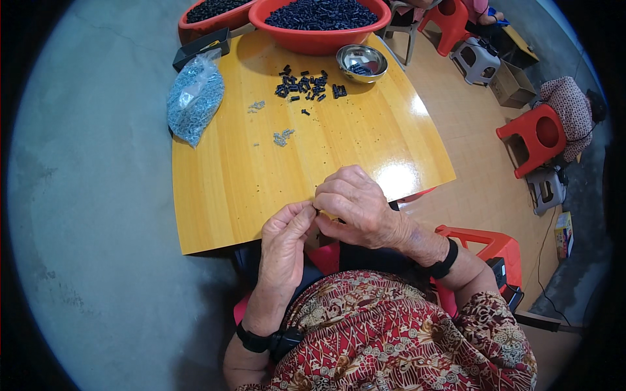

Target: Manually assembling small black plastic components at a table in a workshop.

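Above the table's near edge, my left hand point(284, 238) and my right hand point(355, 203) meet fingertip to fingertip. Both are closed in a pinch around something small and dark, mostly hidden by the fingers. Farther off on the yellow wooden table point(228, 189) lies a loose heap of small black cylindrical pieces point(303, 86). Between that heap and my hands sit two little clusters of small silvery metal parts, one nearer point(283, 137) and one farther point(256, 106). A metal bowl point(373, 53) right of the heap holds some dark pieces.
A large red basin point(319, 40) full of black pieces stands at the table's far edge, another red basin point(195, 25) behind it at left. A plastic bag of silvery parts point(194, 101) and a black tray point(202, 49) line the left edge. Red stools point(536, 138) and people are at right.
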The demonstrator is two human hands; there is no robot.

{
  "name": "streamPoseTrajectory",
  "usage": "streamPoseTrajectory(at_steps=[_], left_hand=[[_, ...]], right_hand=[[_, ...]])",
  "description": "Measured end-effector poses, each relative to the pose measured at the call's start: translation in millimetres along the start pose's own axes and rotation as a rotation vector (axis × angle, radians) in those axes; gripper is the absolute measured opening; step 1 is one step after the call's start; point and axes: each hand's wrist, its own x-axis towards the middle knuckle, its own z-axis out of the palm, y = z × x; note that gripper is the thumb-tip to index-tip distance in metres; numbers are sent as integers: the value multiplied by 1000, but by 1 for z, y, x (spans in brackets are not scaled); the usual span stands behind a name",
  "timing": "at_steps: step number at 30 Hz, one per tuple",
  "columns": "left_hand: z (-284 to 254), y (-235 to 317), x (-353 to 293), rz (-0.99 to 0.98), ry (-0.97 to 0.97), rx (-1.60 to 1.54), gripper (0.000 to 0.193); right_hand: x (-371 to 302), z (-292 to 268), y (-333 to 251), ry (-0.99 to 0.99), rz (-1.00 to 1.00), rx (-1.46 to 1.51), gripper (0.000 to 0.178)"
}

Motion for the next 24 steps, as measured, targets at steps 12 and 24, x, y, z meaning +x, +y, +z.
streamPoseTrajectory(at_steps=[12,24], left_hand=[[-1,-9,1,45,32,-10,20],[-3,-11,2,60,40,-9,21]], right_hand=[[-12,8,0,42,44,-29,28],[-7,7,-2,43,38,-44,24]])
